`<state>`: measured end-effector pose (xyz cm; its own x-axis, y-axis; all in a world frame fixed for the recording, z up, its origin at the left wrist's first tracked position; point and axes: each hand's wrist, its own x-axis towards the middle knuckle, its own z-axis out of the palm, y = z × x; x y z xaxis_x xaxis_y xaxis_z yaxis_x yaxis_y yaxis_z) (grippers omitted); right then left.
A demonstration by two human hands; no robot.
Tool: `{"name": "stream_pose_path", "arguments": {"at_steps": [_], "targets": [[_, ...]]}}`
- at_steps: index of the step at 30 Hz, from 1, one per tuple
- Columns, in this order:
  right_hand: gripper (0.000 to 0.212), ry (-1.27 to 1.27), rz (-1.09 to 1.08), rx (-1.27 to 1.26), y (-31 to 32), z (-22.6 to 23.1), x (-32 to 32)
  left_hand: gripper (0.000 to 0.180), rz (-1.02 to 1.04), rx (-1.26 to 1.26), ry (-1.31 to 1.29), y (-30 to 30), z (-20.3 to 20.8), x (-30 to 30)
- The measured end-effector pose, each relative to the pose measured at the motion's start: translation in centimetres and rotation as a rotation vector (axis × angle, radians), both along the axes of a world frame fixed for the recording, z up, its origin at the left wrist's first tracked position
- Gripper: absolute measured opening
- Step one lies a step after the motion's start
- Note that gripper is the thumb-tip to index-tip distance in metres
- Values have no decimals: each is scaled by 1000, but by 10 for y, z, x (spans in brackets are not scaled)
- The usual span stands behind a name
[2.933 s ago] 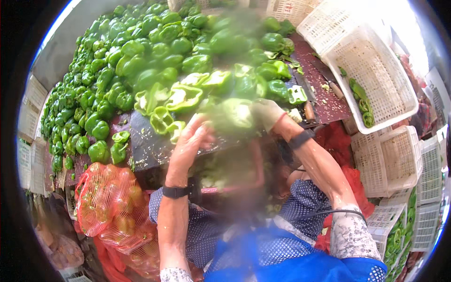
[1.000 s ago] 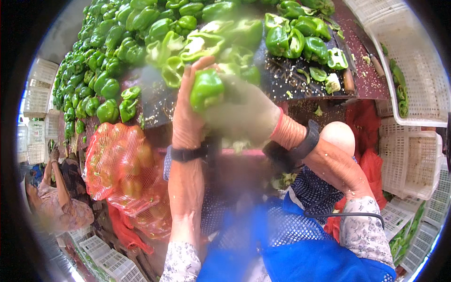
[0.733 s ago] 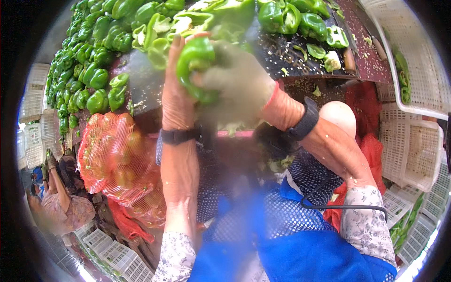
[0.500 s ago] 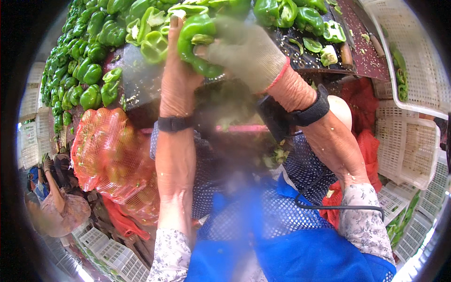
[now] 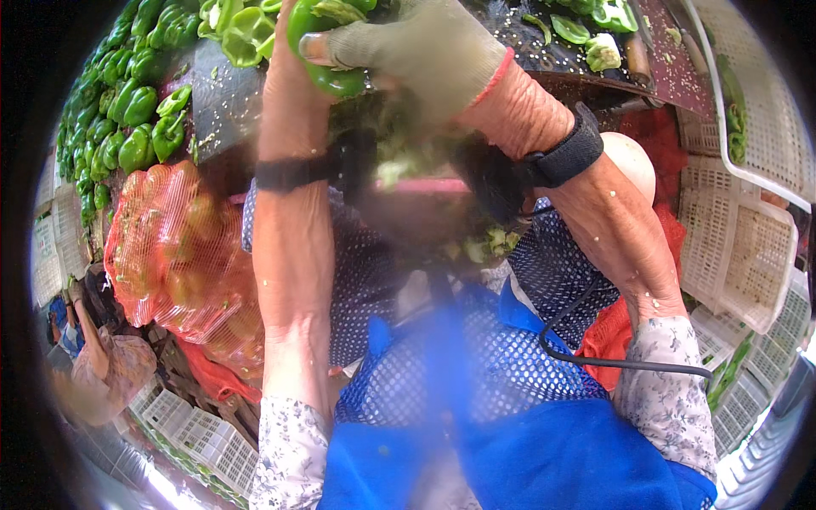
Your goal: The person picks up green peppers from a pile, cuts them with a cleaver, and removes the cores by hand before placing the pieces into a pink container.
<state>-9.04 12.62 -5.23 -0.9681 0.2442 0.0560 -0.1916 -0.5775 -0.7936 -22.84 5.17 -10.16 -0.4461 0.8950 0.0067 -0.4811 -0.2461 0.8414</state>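
A green bell pepper point(image 5: 342, 82) is between my two hands at the top edge, over the near side of the work table. My left hand point(image 5: 293, 98), bare, is closed on the pepper's left side; its fingers are partly cut off by the top edge. My right hand point(image 5: 429, 59), in a pale knit glove with the thumb tip bare, grips the pepper from the right, its thumb lying across the front. Just left of it lie cut-open peppers point(image 5: 246, 36). A blurred patch hides part of the space below my hands.
Whole green peppers point(image 5: 127, 106) are heaped at the left. A red mesh bag point(image 5: 183, 255) of produce stands below them. Wooden handles point(image 5: 637, 59), pepper scraps and seeds lie at the upper right. White plastic crates point(image 5: 735, 246) stack at the right. Another person point(image 5: 110, 365) is at the lower left.
Both hands and the pepper sit higher and further left in the picture. The surroundings have also shifted up and left. My right thumb now lies across the pepper's front.
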Motion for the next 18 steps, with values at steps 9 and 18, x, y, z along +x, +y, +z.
{"name": "stream_pose_path", "arguments": {"at_steps": [9,18], "targets": [[23,-37,-74,215,16,-35,-18,60,113,-114,75,7,11,8],[36,-252,-226,887,41,-34,-15,48,2,-116,54,-17,12,-11]]}}
